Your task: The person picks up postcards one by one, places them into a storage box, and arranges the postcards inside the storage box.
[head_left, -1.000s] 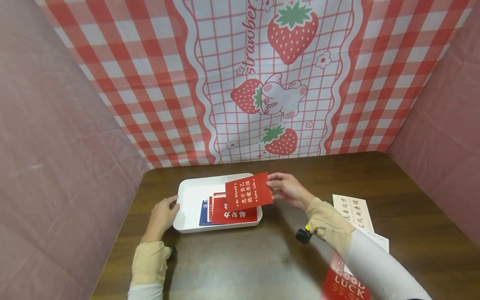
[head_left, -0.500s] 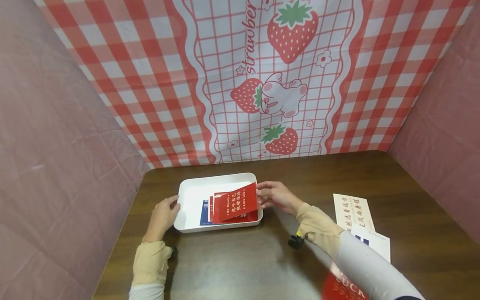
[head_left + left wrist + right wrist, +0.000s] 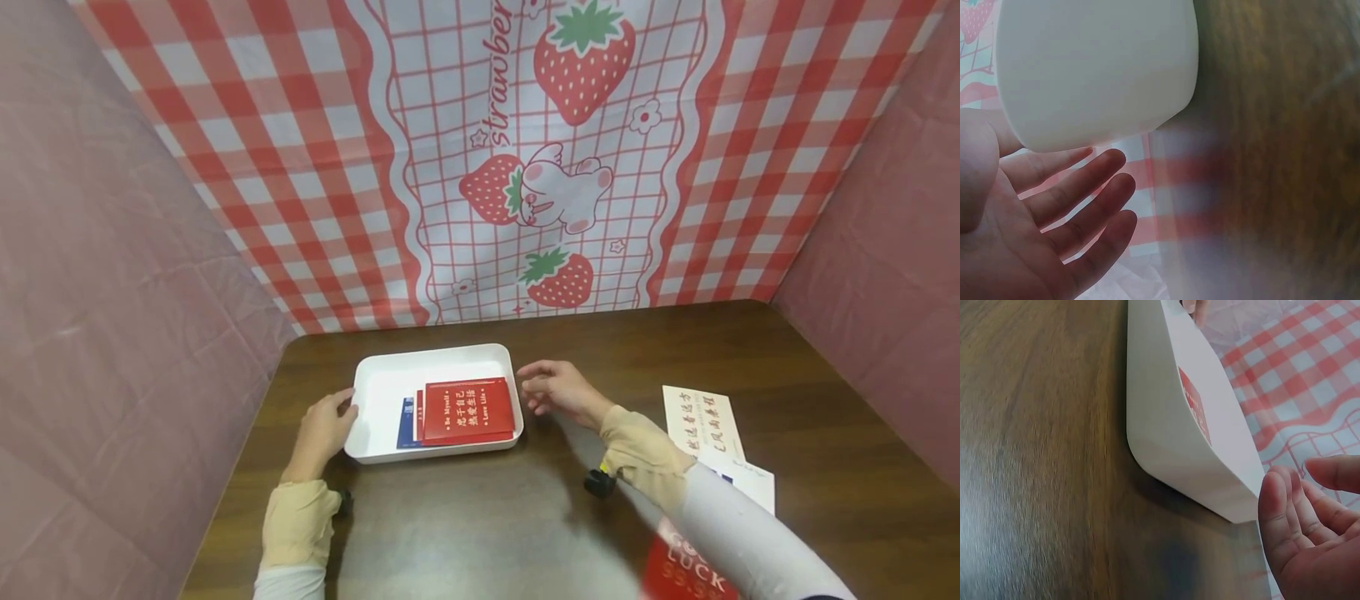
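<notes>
A white tray rests on the table. Inside lie several overlapping cards: a red card with gold writing on top, a blue one partly covered at the left. My left hand is at the tray's left end, touching its rim; in the left wrist view its fingers are straight and spread, the thumb tip hidden behind the tray. Just off the tray's right end, my right hand hovers with loosely bent fingers and holds nothing. In the right wrist view the thumb and fingers stand apart.
On the brown table at the right lie a cream card with writing, a white card and a red GOOD LUCK card, partly under my right forearm. A checked strawberry cloth hangs behind the table; pink cloth hangs at the sides.
The right hand lowered the red card leftward onto the others in the tray and let go; it now lies flat. The left hand stayed at the tray's rim.
</notes>
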Action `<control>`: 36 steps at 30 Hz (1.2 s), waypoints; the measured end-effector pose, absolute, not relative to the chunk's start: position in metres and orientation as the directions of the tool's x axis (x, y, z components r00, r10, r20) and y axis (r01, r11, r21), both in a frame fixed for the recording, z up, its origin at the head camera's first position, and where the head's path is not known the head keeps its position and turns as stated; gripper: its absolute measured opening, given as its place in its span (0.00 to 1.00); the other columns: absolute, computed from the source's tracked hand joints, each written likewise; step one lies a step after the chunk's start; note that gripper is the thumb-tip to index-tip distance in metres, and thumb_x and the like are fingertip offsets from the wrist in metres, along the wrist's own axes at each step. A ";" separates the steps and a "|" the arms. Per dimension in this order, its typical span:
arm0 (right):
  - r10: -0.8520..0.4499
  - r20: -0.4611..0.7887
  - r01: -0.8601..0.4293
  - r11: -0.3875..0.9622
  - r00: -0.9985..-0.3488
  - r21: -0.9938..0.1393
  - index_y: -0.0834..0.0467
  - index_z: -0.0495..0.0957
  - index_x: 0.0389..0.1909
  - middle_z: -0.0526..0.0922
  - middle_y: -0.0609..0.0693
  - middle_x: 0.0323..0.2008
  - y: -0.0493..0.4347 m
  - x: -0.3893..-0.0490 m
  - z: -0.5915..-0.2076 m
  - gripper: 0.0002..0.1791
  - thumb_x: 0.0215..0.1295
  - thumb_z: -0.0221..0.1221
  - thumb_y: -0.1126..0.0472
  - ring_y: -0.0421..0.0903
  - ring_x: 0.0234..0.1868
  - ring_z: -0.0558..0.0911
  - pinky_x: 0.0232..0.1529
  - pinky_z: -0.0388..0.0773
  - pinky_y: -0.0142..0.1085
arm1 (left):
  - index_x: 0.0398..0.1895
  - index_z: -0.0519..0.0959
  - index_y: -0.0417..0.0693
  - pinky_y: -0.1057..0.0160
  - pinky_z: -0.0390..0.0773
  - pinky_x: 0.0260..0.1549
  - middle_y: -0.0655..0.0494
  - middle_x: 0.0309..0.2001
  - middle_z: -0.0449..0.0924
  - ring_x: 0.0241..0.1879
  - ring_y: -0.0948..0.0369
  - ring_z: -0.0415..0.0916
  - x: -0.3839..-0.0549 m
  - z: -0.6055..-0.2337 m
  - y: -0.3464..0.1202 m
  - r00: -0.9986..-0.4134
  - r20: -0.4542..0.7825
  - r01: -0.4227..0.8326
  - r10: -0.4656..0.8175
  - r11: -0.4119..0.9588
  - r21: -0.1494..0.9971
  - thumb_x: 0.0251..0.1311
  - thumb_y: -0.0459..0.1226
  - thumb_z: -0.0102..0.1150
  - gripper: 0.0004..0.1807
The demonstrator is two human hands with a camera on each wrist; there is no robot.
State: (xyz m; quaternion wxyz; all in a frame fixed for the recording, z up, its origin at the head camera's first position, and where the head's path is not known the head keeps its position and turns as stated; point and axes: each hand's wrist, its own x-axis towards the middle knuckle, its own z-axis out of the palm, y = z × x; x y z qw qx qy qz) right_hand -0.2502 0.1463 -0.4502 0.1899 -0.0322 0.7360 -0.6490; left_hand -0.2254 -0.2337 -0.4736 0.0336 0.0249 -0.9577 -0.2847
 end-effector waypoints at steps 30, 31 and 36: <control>-0.215 -0.209 0.156 0.241 -0.954 -0.958 0.77 0.67 0.56 0.81 0.48 0.31 0.219 -0.247 -0.449 0.24 0.64 0.57 0.67 0.41 0.29 0.81 0.31 0.81 0.31 | 0.62 0.73 0.35 0.41 0.72 0.56 0.34 0.55 0.78 0.56 0.40 0.75 -0.225 -0.474 -0.236 -0.998 0.028 -0.035 -0.061 0.830 0.557 0.66 0.37 0.50 0.23; -0.212 -0.209 0.155 0.243 -0.955 -0.957 0.77 0.67 0.56 0.82 0.48 0.31 0.221 -0.247 -0.450 0.24 0.64 0.57 0.67 0.41 0.29 0.81 0.31 0.81 0.31 | 0.62 0.73 0.36 0.41 0.72 0.56 0.34 0.55 0.78 0.56 0.40 0.75 -0.225 -0.474 -0.236 -0.998 0.028 -0.034 -0.061 0.830 0.557 0.66 0.37 0.50 0.23; -0.194 -0.202 0.151 0.250 -0.960 -0.956 0.78 0.67 0.56 0.81 0.47 0.30 0.231 -0.247 -0.448 0.24 0.64 0.57 0.67 0.39 0.29 0.81 0.32 0.81 0.31 | 0.62 0.73 0.36 0.42 0.73 0.55 0.35 0.53 0.80 0.54 0.41 0.76 -0.225 -0.474 -0.236 -0.998 0.034 -0.030 -0.059 0.826 0.562 0.65 0.37 0.51 0.23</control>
